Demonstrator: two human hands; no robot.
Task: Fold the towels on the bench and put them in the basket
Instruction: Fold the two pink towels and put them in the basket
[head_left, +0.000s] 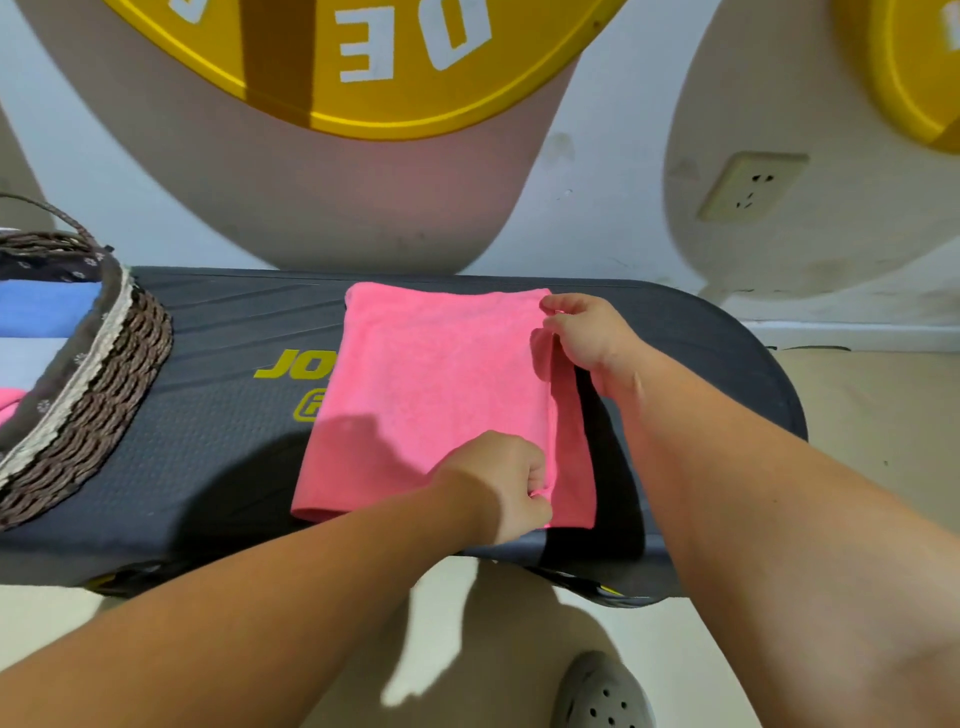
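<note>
The left hand (504, 488) pinches the near right corner of the soft pink terry towel (431, 384), fingers curled around the upper layer. The right hand (587, 332) pinches the far corner of the same edge. Between the two grips, that edge stands slightly raised over a strip of the lower layer. Away from both grips, the towel lies flat on the dark grey padded bench (208, 441). Well to the left sits the brown woven wicker basket (104, 374), holding a folded blue towel (47, 306).
</note>
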